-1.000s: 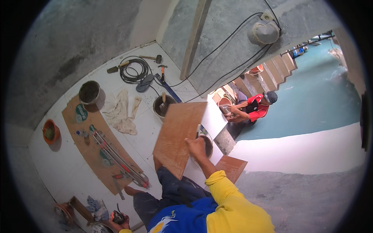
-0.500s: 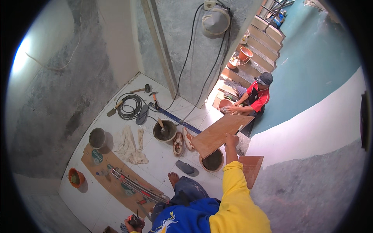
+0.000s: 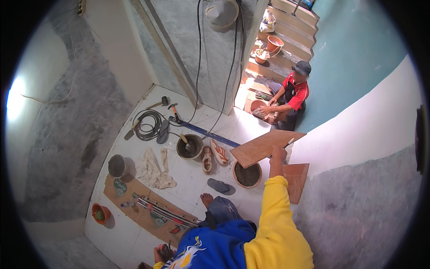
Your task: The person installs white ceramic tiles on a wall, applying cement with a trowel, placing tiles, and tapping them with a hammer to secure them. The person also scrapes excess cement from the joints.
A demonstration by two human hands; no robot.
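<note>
My right hand (image 3: 278, 154) grips the near edge of a brown rectangular tile (image 3: 260, 147), held out over the floor. A white pen-like stick (image 3: 290, 142) pokes out from the same fingers. Below the tile stands a bucket of grey mortar (image 3: 247, 174). A second brown tile (image 3: 297, 181) rests by the wall, beside my right forearm. Low in the picture, my left hand (image 3: 160, 253) is closed around a small dark tool (image 3: 167, 252) whose kind I cannot make out. Near that hand, a long metal tile cutter (image 3: 165, 211) lies on flattened cardboard (image 3: 121, 190).
A co-worker in red (image 3: 293, 96) squats by a tub (image 3: 260, 107) below the stairs (image 3: 286, 38). On the floor are a mortar bucket with a trowel (image 3: 190, 147), shoes (image 3: 219, 152), a sandal (image 3: 221, 186), a blue level (image 3: 210, 133), coiled cable (image 3: 148, 125) and a cloth (image 3: 154, 170).
The view has shifted, so the room sits lower and farther left at the top. The tile in my right hand has turned and tilted a little. The co-worker's head has lifted slightly.
</note>
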